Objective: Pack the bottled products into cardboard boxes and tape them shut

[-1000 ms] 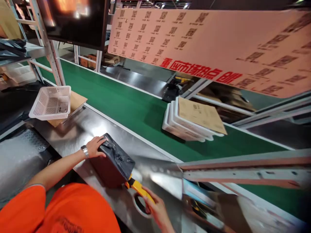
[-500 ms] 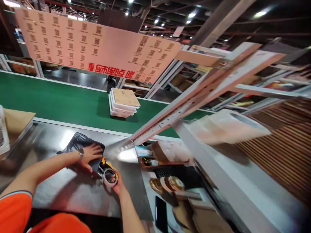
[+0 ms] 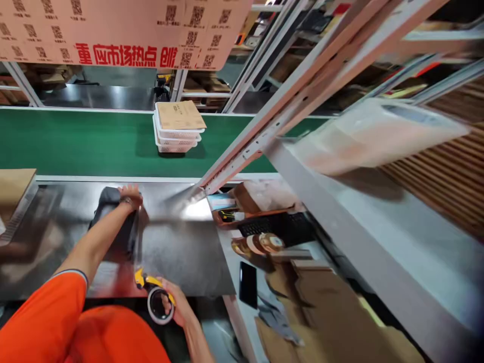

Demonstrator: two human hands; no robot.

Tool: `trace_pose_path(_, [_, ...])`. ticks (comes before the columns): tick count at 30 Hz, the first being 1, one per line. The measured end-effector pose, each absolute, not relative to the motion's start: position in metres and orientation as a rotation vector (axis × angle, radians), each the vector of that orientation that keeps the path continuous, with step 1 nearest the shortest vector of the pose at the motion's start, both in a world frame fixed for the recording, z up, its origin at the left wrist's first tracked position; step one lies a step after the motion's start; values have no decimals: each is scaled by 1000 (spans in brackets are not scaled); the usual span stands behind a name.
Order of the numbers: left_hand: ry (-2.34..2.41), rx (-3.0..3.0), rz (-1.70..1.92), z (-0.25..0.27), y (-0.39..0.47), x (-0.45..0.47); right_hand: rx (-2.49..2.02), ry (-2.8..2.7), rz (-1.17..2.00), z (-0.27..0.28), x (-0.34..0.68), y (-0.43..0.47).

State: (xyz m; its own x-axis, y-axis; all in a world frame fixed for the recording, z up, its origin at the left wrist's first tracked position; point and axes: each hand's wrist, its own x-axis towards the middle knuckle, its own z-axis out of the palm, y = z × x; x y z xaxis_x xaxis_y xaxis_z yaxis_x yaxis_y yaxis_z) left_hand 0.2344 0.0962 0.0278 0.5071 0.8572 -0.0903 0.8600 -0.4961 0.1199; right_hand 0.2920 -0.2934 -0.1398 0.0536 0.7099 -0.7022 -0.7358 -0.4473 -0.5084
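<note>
A dark plastic-wrapped package (image 3: 113, 229) lies on the metal worktop, its long side running toward me. My left hand (image 3: 130, 195), with a watch at the wrist, grips the package's far right end, fingers bent over the edge. Near the worktop's front edge, my right hand (image 3: 176, 301) is closed around a yellow tape dispenser (image 3: 153, 282). The dispenser carries a roll of tape (image 3: 160, 305). A clear strip of tape (image 3: 139, 237) stretches along the package's right side between the dispenser and my left hand.
Behind the metal worktop (image 3: 189, 252) runs a green conveyor belt (image 3: 83, 141) with stacked white baskets (image 3: 177, 138). A slanted metal post (image 3: 260, 131) rises at its right. On the side shelf lie a phone (image 3: 248, 285), tape rolls (image 3: 260, 243) and a keyboard (image 3: 276, 224).
The package has been turned lengthwise toward me. My left hand has moved to its far end. My right hand has drawn the dispenser down toward my body. The view has tilted downward.
</note>
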Motion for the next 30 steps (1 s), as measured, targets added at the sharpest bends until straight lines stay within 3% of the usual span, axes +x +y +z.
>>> trace_pose_path(4, [1555, 2607, -20, 43, 105, 205, -1105, 33, 1672, -130, 284, -292])
trace_pose_path(9, [323, 2780, -286, 29, 52, 144, -1051, 120, 1695, -127, 295, -289])
trace_pose_path(11, [39, 2742, -369, 18, 36, 134, -1036, 172, 1676, -127, 293, -292])
trace_pose_path(13, [126, 2766, -344, 9, 30, 141, -1020, 232, 1588, -127, 287, -296])
trace_pose_path(16, [645, 2792, -129, 2, 32, 171, -1061, 224, 1466, -125, 273, -304])
trace_pose_path(19, [1001, 2748, 39, -3, 35, 201, -1146, 74, 1527, -120, 259, -302])
trace_pose_path(30, [1081, 2747, 131, -1, 27, 212, -1406, -795, 1825, -65, 197, -178])
